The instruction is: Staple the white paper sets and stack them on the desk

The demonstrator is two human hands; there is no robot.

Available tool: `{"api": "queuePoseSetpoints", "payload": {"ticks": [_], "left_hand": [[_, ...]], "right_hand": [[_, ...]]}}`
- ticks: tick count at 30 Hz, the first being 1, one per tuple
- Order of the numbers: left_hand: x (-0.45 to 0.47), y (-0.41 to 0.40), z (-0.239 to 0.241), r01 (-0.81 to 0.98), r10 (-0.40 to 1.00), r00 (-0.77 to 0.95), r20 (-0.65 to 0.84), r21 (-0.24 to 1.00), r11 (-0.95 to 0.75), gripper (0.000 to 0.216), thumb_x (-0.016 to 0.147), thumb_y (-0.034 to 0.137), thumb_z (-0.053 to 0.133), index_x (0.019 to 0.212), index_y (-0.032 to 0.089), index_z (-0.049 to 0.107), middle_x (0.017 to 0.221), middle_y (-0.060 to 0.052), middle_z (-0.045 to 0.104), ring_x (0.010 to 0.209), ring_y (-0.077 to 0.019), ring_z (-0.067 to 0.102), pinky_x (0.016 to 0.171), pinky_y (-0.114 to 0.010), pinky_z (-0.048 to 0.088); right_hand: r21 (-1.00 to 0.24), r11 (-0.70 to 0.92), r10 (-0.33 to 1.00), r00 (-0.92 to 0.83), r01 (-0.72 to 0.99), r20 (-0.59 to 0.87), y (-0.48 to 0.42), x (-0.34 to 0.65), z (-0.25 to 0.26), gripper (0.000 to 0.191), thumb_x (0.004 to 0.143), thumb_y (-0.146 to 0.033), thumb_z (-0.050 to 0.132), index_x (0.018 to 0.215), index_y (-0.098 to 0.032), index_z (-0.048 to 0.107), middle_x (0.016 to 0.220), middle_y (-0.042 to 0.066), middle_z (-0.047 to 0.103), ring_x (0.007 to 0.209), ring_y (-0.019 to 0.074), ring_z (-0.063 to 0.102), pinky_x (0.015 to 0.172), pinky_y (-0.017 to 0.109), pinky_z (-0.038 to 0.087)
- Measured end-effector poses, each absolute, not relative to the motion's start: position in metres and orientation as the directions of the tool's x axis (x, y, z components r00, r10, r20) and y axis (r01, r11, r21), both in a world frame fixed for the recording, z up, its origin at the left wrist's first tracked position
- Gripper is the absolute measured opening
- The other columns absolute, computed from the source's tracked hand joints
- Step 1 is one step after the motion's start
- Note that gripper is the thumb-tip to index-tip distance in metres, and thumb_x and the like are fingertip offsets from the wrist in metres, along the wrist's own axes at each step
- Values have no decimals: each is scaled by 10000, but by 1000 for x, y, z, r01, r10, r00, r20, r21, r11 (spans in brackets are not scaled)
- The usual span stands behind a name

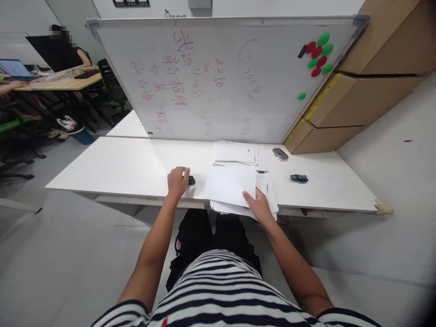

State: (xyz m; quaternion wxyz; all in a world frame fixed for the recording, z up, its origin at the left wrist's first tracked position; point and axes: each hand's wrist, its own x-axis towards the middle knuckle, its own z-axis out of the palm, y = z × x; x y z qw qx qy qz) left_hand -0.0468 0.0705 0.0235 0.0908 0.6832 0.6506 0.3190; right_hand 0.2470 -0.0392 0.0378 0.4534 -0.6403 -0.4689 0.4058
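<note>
My right hand [260,206] pinches the lower right edge of a white sheet of paper [230,184], thumb on top and fingers beneath. Below this sheet lies an untidy pile of papers [271,195] that reaches over the table's front edge. To the left, my left hand [177,182] is curled round a small black object [191,180] at the tabletop. Only one end of that object shows past my thumb, so its kind is unclear. Another stack of papers [233,152] lies behind the sheet, and a dark pen [261,171] sticks out beside it.
The white table [119,163] runs across in front of me. A whiteboard [211,81] with red writing stands at its back. On the right are a computer mouse [280,154], a dark blue object [299,178] and stacked cardboard boxes [368,97]. People sit at a desk [68,83] far left.
</note>
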Motion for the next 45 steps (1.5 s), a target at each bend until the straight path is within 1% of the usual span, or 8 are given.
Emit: {"api": "queuePoseSetpoints", "payload": {"ticks": [3,6,11,16,21,30,37,45], "left_hand": [[-68,84,7,943,981,-25,191,331,-40,462,937,460,262,809,204,624,890,-104,655,934,-260,560,777,-365,392],[-73,89,-6,960,990,-49,135,281,9,517,939,467,226,704,206,605,768,-99,644,848,-247,571,686,-339,374],[-71,89,-13,943,970,-123,211,329,48,529,940,466,224,665,201,590,751,-95,649,830,-236,571,648,-325,337],[-78,91,-15,873,969,-172,180,484,65,550,943,468,208,651,210,597,763,-71,666,808,-212,576,642,-312,332],[-82,91,-17,798,963,-201,179,600,55,592,944,505,173,694,220,627,774,-45,678,777,-195,584,653,-304,347],[-78,88,-18,843,967,-175,185,535,50,588,947,494,172,651,213,595,752,-66,661,776,-202,568,625,-306,314],[-77,87,-18,856,967,-162,197,515,39,574,945,497,176,625,215,560,736,-65,646,765,-204,556,622,-314,303],[-76,86,-17,848,972,-157,176,528,41,552,945,486,189,620,218,546,728,-57,639,789,-200,555,637,-310,315]], "right_hand": [[-970,-229,962,172,81,-212,-29,235,32,410,782,-409,583,1118,-173,598,876,64,701,516,168,595,471,318,519],[-977,-212,966,158,37,-204,-20,226,30,356,777,-386,590,1060,-171,613,801,39,688,464,134,555,452,291,505],[-976,-219,969,121,12,-216,-15,210,32,347,770,-369,591,1049,-164,609,706,15,667,445,131,545,427,271,478],[-962,-261,964,77,78,-256,-21,197,26,383,799,-382,547,1119,-177,597,708,18,672,451,155,583,434,287,498],[-962,-272,962,34,0,-272,-27,193,23,442,805,-389,546,1199,-191,570,741,13,680,443,145,576,439,292,506],[-957,-273,962,-25,-95,-271,-32,180,25,438,804,-412,576,1172,-176,571,734,6,666,475,132,565,461,274,492],[-954,-271,962,-48,-129,-267,-37,170,19,420,804,-422,576,1137,-166,582,613,-13,625,478,147,567,477,279,490],[-962,-255,961,83,-96,-263,-35,190,15,523,792,-407,580,1261,-177,551,810,13,664,481,123,550,478,290,511]]}}
